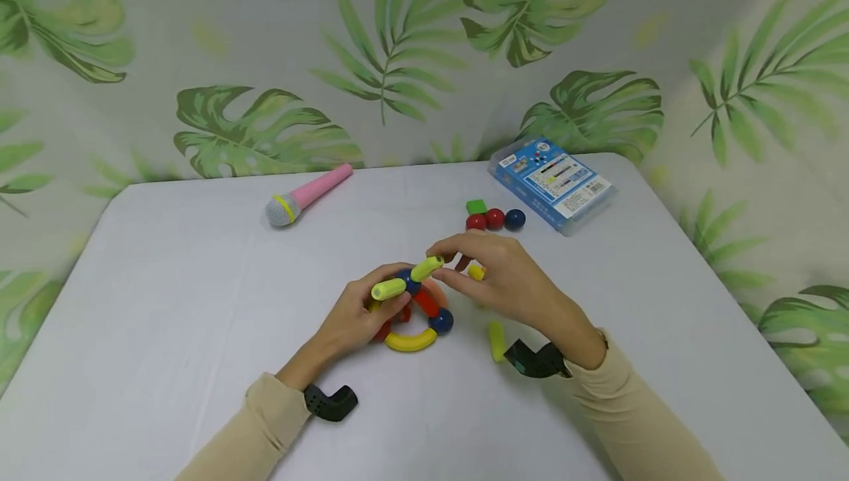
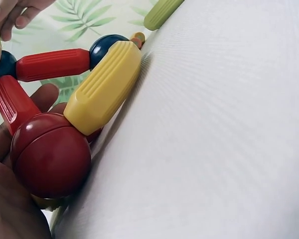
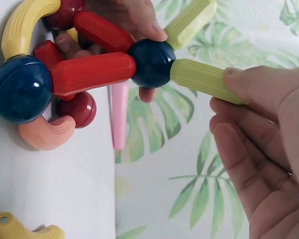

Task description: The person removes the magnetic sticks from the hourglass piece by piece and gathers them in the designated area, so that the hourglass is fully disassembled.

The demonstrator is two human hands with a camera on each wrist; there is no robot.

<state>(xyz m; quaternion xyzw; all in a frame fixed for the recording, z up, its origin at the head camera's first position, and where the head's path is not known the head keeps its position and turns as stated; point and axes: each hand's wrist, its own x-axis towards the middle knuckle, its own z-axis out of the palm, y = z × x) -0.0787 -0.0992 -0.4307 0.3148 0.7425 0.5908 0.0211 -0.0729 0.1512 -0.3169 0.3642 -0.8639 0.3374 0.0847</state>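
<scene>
A ball-and-rod toy structure (image 3: 93,73) has a ring of curved yellow and peach rods at its base, joined by red and blue balls. Red rods slope up from the ring to a blue ball (image 3: 152,62) at the top. My left hand (image 1: 351,313) grips the structure around that top ball, thumb and fingers against it. Two yellow-green rods stick out from the same ball. My right hand (image 1: 507,275) pinches the outer end of one yellow-green rod (image 3: 202,77) between thumb and fingers; its inner end meets the ball. The other rod (image 3: 192,22) points away, beside the left thumb.
On the white table (image 1: 199,304), a loose yellow-green rod (image 1: 496,341) and a yellow piece (image 3: 27,229) lie near my right hand. Farther back are red balls (image 1: 494,218), a dark blue ball (image 1: 514,219), a green block (image 1: 476,206), a blue box (image 1: 553,183) and a pink microphone (image 1: 321,186).
</scene>
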